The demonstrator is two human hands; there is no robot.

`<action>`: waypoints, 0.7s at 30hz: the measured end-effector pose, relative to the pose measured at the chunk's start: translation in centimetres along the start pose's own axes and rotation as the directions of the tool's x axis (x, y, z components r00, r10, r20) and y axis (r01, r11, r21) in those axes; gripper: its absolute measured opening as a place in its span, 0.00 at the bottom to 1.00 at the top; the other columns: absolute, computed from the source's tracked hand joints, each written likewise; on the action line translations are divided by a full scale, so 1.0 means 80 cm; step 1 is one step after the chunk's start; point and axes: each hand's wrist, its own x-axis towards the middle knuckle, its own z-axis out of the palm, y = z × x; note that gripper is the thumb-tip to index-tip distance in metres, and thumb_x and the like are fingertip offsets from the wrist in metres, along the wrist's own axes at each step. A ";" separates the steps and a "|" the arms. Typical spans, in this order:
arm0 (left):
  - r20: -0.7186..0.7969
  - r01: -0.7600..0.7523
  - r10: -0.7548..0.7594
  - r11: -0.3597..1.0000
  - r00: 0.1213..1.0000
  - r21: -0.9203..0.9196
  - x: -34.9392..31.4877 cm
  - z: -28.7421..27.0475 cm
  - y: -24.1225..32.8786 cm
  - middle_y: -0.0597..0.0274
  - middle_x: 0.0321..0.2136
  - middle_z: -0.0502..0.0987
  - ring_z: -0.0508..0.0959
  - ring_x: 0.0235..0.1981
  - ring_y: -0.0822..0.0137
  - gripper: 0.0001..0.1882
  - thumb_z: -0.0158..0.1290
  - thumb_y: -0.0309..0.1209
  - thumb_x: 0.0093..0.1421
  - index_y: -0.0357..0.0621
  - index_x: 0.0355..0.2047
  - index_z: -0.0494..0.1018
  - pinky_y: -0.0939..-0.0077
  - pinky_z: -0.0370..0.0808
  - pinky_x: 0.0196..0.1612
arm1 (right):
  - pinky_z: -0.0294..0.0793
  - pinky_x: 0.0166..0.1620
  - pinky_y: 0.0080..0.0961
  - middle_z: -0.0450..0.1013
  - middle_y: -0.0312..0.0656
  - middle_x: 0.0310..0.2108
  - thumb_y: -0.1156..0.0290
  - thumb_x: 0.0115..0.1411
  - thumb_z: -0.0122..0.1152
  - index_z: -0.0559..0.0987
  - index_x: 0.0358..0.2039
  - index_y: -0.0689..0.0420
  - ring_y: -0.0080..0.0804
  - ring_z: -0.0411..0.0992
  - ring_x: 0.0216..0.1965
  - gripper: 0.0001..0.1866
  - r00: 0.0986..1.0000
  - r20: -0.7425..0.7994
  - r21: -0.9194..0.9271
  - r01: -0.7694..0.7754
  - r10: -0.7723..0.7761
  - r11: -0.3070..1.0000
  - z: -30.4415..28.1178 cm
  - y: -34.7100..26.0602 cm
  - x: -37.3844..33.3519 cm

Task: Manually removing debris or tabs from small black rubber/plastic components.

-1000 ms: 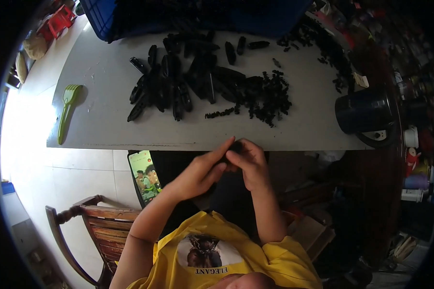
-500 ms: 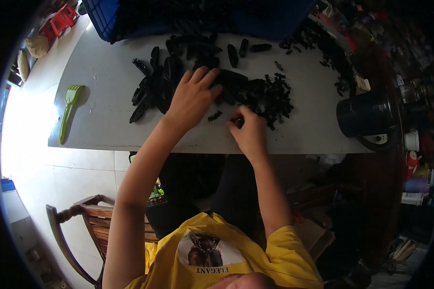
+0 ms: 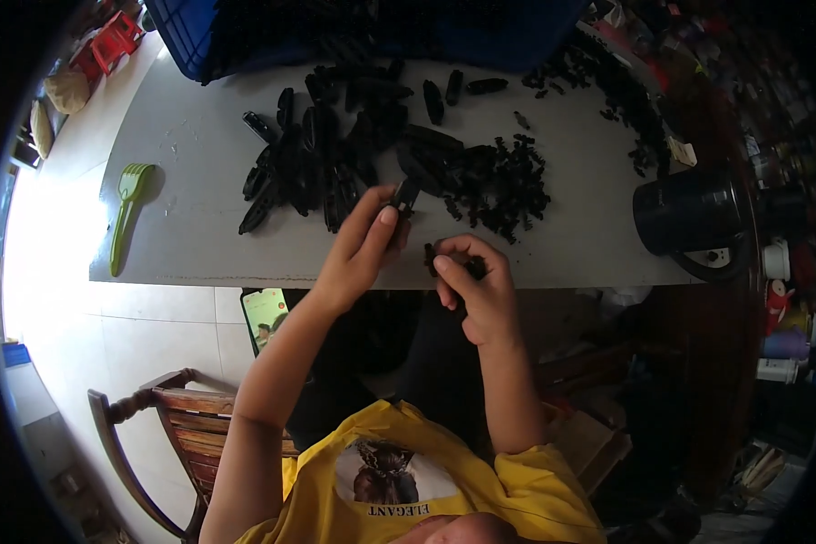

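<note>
Near the table's front edge, my left hand (image 3: pixel 364 247) is closed on a dark elongated plastic piece (image 3: pixel 405 194), its thumb pressed on top and one end sticking out beyond the fingers. Beside it, to the right, my right hand (image 3: pixel 477 283) has its fingers curled round a small black toothed piece (image 3: pixel 431 258); more black shows inside the fingers. The two hands are apart. Ahead of my left hand lies a heap of long black plastic pieces (image 3: pixel 313 159). Right of that heap is a pile of small black toothed pieces (image 3: pixel 514 189).
A blue crate (image 3: pixel 177 41) with black contents stands at the table's far side. On the grey table (image 3: pixel 218 245) lie a green fork-shaped tool (image 3: pixel 127 213) at left and a dark mug (image 3: pixel 684 216) at right. More small black pieces (image 3: pixel 621 95) line the far right.
My left hand has come back from the heap with a dark elongated piece in it. My right hand has lifted toward me and turned, now showing a small black piece.
</note>
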 end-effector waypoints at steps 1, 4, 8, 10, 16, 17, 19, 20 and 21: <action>0.026 0.010 -0.010 1.000 1.000 -0.025 -0.007 0.002 -0.002 0.67 0.26 0.67 0.60 0.22 0.81 0.20 0.36 0.40 0.65 0.40 0.52 0.57 0.87 0.58 0.25 | 0.59 0.17 0.13 0.71 0.38 0.22 0.76 0.52 0.58 0.73 0.29 0.63 0.19 0.62 0.15 0.05 1.000 -0.010 -0.033 0.002 -0.002 0.999 0.005 -0.001 -0.002; 0.058 0.033 -0.036 0.998 0.998 0.050 -0.019 0.010 -0.001 0.67 0.32 0.67 0.61 0.24 0.80 0.27 0.33 0.43 0.65 0.39 0.58 0.52 0.87 0.58 0.27 | 0.58 0.17 0.13 0.69 0.36 0.21 0.76 0.53 0.59 0.74 0.28 0.63 0.17 0.62 0.15 0.05 1.000 -0.015 -0.001 0.012 -0.012 1.000 0.012 -0.001 -0.006; 0.216 -0.024 0.008 0.997 0.976 0.072 -0.027 0.008 -0.003 0.60 0.40 0.66 0.65 0.30 0.76 0.27 0.36 0.30 0.62 0.40 0.62 0.46 0.84 0.65 0.35 | 0.57 0.18 0.11 0.68 0.35 0.20 0.75 0.53 0.60 0.74 0.29 0.63 0.17 0.62 0.15 0.06 0.996 -0.056 0.019 0.072 -0.071 0.997 0.017 0.004 -0.007; 0.213 -0.312 0.263 0.918 0.941 0.244 -0.028 0.010 -0.018 0.57 0.38 0.69 0.68 0.31 0.73 0.29 0.36 0.25 0.60 0.40 0.62 0.45 0.80 0.67 0.38 | 0.57 0.18 0.11 0.68 0.34 0.19 0.74 0.53 0.60 0.74 0.29 0.62 0.16 0.61 0.15 0.06 0.996 -0.058 0.002 0.073 -0.073 0.997 0.021 0.003 -0.010; 0.371 -0.144 0.059 0.969 0.927 0.203 -0.045 0.016 0.000 0.63 0.32 0.68 0.63 0.26 0.75 0.28 0.36 0.26 0.62 0.42 0.63 0.45 0.83 0.65 0.32 | 0.58 0.19 0.12 0.67 0.32 0.20 0.71 0.53 0.61 0.73 0.28 0.60 0.14 0.60 0.17 0.07 0.986 -0.118 -0.042 0.116 -0.121 0.992 0.008 0.010 -0.014; 0.369 -0.196 0.095 0.949 0.924 0.246 -0.048 0.015 -0.003 0.66 0.23 0.64 0.62 0.24 0.76 0.29 0.36 0.25 0.61 0.41 0.63 0.45 0.83 0.64 0.31 | 0.58 0.20 0.13 0.68 0.32 0.21 0.70 0.52 0.62 0.73 0.29 0.59 0.14 0.61 0.18 0.08 0.997 -0.011 -0.066 0.071 -0.072 0.995 0.001 0.015 -0.015; 0.329 -0.187 0.097 0.949 0.939 0.254 -0.055 0.015 0.000 0.64 0.22 0.64 0.64 0.24 0.73 0.29 0.38 0.24 0.60 0.42 0.62 0.48 0.81 0.65 0.30 | 0.57 0.20 0.13 0.68 0.33 0.22 0.70 0.53 0.61 0.72 0.28 0.58 0.15 0.62 0.18 0.07 0.998 0.034 -0.016 0.060 -0.059 0.998 0.001 0.020 -0.016; 0.310 -0.182 0.101 0.952 0.945 0.246 -0.055 0.017 0.000 0.63 0.21 0.64 0.66 0.23 0.71 0.29 0.40 0.23 0.59 0.43 0.61 0.51 0.79 0.66 0.30 | 0.57 0.20 0.13 0.68 0.34 0.24 0.69 0.54 0.59 0.72 0.27 0.56 0.17 0.62 0.18 0.06 0.997 0.056 0.025 0.052 -0.054 0.998 0.000 0.021 -0.016; 0.309 -0.181 0.101 0.953 0.946 0.243 -0.054 0.012 0.003 0.63 0.21 0.64 0.66 0.23 0.71 0.29 0.40 0.23 0.59 0.43 0.61 0.51 0.79 0.66 0.30 | 0.57 0.20 0.13 0.68 0.34 0.24 0.69 0.54 0.59 0.72 0.27 0.56 0.17 0.62 0.18 0.06 0.997 0.056 0.023 0.050 -0.051 0.999 0.000 0.019 -0.015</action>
